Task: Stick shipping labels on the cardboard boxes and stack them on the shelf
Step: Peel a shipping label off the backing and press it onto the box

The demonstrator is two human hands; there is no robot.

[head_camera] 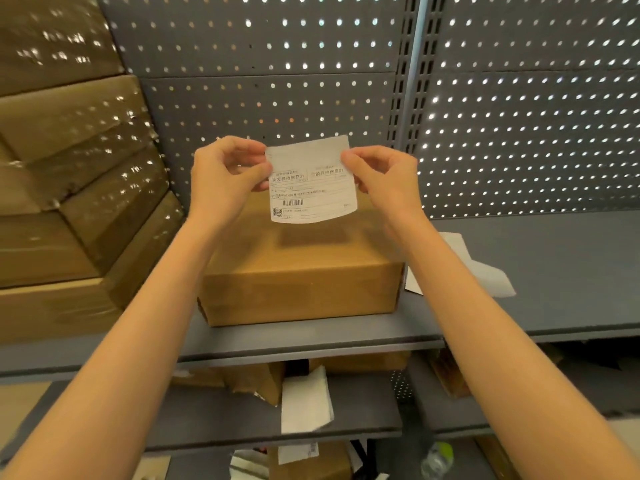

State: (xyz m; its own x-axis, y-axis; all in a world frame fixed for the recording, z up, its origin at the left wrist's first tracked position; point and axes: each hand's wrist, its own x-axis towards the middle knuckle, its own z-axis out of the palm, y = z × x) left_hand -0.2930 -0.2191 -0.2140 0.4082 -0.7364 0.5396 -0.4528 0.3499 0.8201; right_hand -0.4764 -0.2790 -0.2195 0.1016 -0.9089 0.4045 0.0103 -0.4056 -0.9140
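Observation:
A white shipping label [313,181] with printed text, a barcode and a QR code hangs in the air above a brown cardboard box [298,275]. My left hand [227,178] pinches the label's upper left corner. My right hand [384,178] pinches its upper right edge. The box lies flat on the grey shelf [311,336], directly under the label, and the label's shadow falls on its top. The label does not touch the box.
Stacked cardboard boxes [72,188] fill the shelf's left side. White backing papers [485,271] lie right of the box. A perforated grey back panel [277,81] stands behind. Lower shelves hold more boxes [263,379], paper sheets [304,400] and a plastic bottle [438,459].

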